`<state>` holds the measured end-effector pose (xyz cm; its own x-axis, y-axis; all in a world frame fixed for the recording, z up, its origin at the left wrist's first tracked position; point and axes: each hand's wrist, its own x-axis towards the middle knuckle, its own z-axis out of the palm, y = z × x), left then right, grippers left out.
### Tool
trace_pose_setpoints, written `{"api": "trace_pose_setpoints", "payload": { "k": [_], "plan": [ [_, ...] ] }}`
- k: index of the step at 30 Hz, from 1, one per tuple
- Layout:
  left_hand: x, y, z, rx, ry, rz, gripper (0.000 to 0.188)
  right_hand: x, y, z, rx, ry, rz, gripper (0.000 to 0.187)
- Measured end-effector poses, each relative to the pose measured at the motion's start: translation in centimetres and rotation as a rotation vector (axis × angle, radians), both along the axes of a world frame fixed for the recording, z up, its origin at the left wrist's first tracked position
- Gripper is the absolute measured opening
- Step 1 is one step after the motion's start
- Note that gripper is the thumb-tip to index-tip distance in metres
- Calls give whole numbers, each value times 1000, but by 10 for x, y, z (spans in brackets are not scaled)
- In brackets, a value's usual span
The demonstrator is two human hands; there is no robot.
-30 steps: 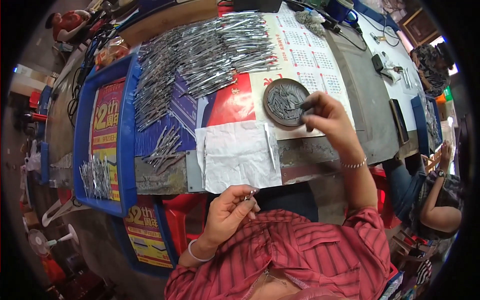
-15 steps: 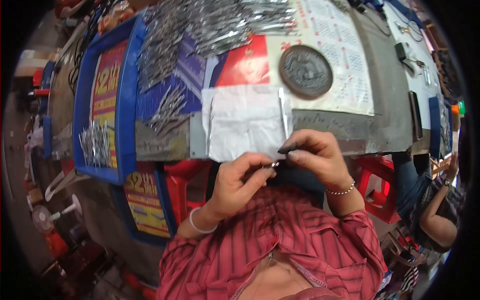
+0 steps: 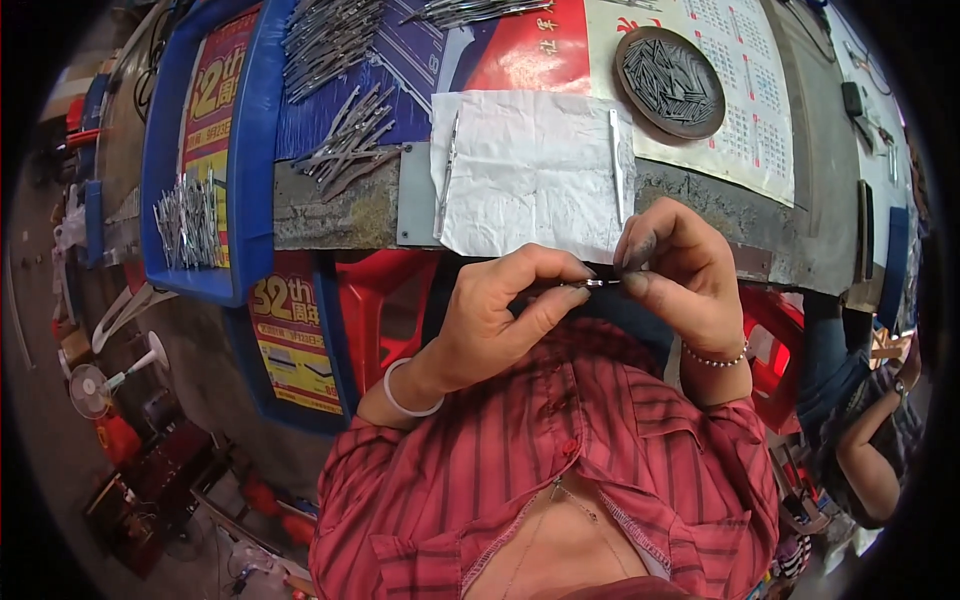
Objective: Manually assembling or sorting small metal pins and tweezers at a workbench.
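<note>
In front of my shirt, just off the table's near edge, my two hands almost meet. Between thumb and forefinger, my left hand (image 3: 505, 305) pinches a small shiny metal piece (image 3: 596, 284); most of it is hidden by the fingers. My right hand (image 3: 685, 275), fingertips smudged dark, pinches a thin dark pin (image 3: 613, 283) whose end is at the metal piece. Whether the pin is inside it, I cannot tell. Beyond the hands lies a creased white paper (image 3: 530, 180), with one slim metal strip (image 3: 448, 170) along its left side and another strip (image 3: 617, 165) along its right.
A round brown dish (image 3: 716, 122) of small dark pins stands beyond the paper, on a printed sheet (image 3: 755, 150). Piles of slim metal parts (image 3: 350, 135) lie at left. The blue tray (image 3: 255, 190) holds more parts. Red stools are under the table; another person's arm (image 3: 868, 450) shows at right.
My hands have come together, so the dark pin now reaches the metal piece. The view has tilted, and the table sits higher in the picture.
</note>
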<state>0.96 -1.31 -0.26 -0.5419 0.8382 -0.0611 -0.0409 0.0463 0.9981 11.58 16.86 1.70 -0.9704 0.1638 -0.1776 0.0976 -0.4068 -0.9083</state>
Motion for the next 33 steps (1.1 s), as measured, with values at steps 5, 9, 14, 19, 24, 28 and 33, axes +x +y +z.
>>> {"api": "trace_pose_setpoints", "payload": {
  "k": [5,9,14,19,24,28,33],
  "plan": [
    [0,-1,-2,16,27,14,14,-4,-3,0,2,-14,9,16],
    [-1,0,-1,30,41,17,14,-5,-2,0,-24,-16,14,17],
    [-2,0,0,22,63,2,14,-6,-2,0,-29,-18,23,17],
    [-1,1,-2,31,89,-7,14,-6,0,-4,-58,-27,51,18],
    [-1,1,-2,25,39,-19,13,-7,1,-4,-104,-37,66,19],
    [-1,2,-1,27,17,-14,13,-7,2,-4,-102,-30,61,19],
    [-2,0,-2,21,36,-32,13,-7,1,-4,-101,-18,75,19]
  ]
}}
